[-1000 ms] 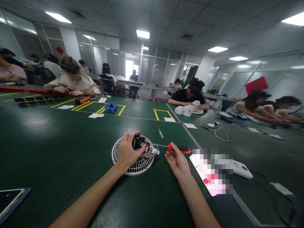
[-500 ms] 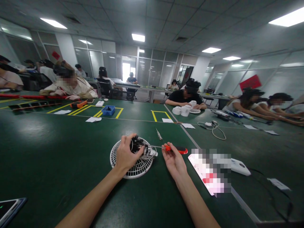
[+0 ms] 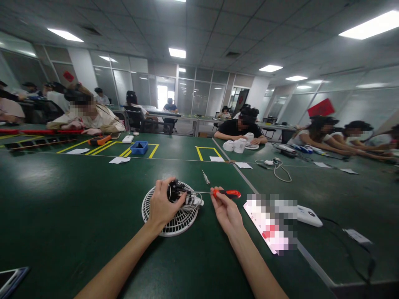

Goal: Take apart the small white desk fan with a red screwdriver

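Note:
My left hand [image 3: 163, 204] is closed around a black fan motor [image 3: 175, 191] with white parts and wires on its right side. Under the motor lies a round white fan grille [image 3: 174, 226] on the green table. Pinched in the fingers of my right hand [image 3: 227, 209] is a screwdriver [image 3: 231, 194] with a red and black handle. Its thin shaft points left and reaches the motor's right side; the exact contact of the tip is too small to tell. A small clear-handled screwdriver [image 3: 206, 178] lies on the table beyond my hands.
A phone with a lit, blurred screen [image 3: 264, 228] and a white device [image 3: 308, 216] with a dark cable lie at right. A blue bin [image 3: 139, 148] stands farther back left. Across the table a person [image 3: 241, 126] works beside white fan parts [image 3: 239, 145]. Another phone [image 3: 12, 280] is at lower left.
The view has shifted slightly. The red and black screwdriver's handle has turned a little and sits lower in my right fingers' grip. My left hand keeps its hold on the motor.

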### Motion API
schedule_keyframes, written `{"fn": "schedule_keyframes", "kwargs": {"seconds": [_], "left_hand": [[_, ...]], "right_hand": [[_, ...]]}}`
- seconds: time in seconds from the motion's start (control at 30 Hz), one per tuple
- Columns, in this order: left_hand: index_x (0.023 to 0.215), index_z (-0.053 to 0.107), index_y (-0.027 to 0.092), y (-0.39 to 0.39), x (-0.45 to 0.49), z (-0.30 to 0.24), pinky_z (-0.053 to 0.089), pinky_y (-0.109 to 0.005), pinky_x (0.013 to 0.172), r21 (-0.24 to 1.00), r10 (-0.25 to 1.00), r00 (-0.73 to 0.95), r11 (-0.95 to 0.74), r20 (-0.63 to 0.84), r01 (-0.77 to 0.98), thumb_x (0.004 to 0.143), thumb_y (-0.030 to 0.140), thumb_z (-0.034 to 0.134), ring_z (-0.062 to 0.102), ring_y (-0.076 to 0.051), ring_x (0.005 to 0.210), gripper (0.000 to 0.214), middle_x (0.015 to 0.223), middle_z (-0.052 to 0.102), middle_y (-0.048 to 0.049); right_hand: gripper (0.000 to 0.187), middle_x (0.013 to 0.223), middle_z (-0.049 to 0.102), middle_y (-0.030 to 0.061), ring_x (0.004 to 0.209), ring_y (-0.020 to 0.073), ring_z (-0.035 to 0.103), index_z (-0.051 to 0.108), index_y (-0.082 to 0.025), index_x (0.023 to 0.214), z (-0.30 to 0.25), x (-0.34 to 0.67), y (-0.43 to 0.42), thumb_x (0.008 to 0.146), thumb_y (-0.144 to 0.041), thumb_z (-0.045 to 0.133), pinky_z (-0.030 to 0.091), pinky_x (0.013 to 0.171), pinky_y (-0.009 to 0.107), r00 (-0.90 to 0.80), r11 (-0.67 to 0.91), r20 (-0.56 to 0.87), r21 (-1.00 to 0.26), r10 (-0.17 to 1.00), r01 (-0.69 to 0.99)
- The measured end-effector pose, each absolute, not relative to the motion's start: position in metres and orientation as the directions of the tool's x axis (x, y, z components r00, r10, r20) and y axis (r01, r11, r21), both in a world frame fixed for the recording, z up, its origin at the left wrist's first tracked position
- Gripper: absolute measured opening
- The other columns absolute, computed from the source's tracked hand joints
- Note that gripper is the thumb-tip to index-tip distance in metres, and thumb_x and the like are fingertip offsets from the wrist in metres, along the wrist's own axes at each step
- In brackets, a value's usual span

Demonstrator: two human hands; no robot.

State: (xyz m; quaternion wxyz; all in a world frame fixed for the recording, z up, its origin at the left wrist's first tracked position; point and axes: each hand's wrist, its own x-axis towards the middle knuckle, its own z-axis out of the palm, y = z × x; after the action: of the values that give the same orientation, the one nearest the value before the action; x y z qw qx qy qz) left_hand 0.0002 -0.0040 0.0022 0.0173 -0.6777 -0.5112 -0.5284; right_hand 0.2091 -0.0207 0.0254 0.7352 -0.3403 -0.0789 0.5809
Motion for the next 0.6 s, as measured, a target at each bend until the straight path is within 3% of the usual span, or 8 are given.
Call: {"fn": "schedule_keyframes", "kwargs": {"seconds": [0.1,0.2,0.3,0.47,0.6], "left_hand": [[0.128,0.053,0.028,-0.0038,0.0005,0.0023,0.057,-0.038,0.078,0.518,0.672,-0.084,-0.479,0.736,0.709,0.080,0.039,0.079,0.064,-0.022,0.090,0.056,0.107,0.054,-0.0035],[0.128,0.053,0.027,-0.0039,0.0005,0.0023,0.057,-0.037,0.077,0.515,0.669,-0.087,-0.476,0.738,0.713,0.080,0.040,0.079,0.064,-0.022,0.090,0.056,0.107,0.054,-0.0035],[0.128,0.053,0.027,-0.0042,0.0002,0.0026,0.056,-0.037,0.077,0.510,0.665,-0.082,-0.480,0.742,0.714,0.080,0.039,0.079,0.064,-0.022,0.090,0.056,0.107,0.054,-0.0034],[0.128,0.054,0.027,-0.0044,0.0002,0.0035,0.057,-0.038,0.078,0.509,0.662,-0.083,-0.483,0.745,0.712,0.080,0.038,0.079,0.064,-0.022,0.091,0.055,0.106,0.054,-0.0033],[0.128,0.054,0.026,-0.0041,0.0002,0.0030,0.057,-0.038,0.078,0.515,0.670,-0.085,-0.477,0.738,0.712,0.080,0.038,0.078,0.064,-0.022,0.090,0.056,0.106,0.054,-0.0036]], "right_hand": [[0.022,0.082,0.078,0.0037,0.082,0.0153,0.076,0.067,-0.018,0.085,0.0254,0.2076,-0.0209,0.075,-0.001,0.076,0.065,0.079,0.024,0.294,0.073,-0.285,-0.592,0.913,-0.803],[0.014,0.071,0.073,0.0013,0.065,0.0142,0.072,0.068,-0.019,0.086,0.0226,0.2058,-0.0212,0.080,-0.015,0.080,0.065,0.066,0.024,0.300,0.035,-0.330,-0.618,0.895,-0.785],[0.018,0.064,0.068,-0.0016,0.055,0.0116,0.065,0.068,-0.018,0.083,0.0194,0.2049,-0.0207,0.075,-0.018,0.085,0.062,0.057,0.022,0.310,0.015,-0.343,-0.650,0.886,-0.760],[0.029,0.062,0.067,-0.0019,0.065,0.0131,0.070,0.068,-0.017,0.076,0.0183,0.2049,-0.0205,0.063,-0.018,0.093,0.061,0.062,0.020,0.323,0.056,-0.268,-0.686,0.908,-0.726],[0.031,0.069,0.071,-0.0018,0.061,0.0113,0.067,0.069,-0.019,0.078,0.0191,0.2079,-0.0212,0.061,-0.019,0.094,0.058,0.055,0.020,0.337,0.049,-0.267,-0.714,0.903,-0.699]]}}
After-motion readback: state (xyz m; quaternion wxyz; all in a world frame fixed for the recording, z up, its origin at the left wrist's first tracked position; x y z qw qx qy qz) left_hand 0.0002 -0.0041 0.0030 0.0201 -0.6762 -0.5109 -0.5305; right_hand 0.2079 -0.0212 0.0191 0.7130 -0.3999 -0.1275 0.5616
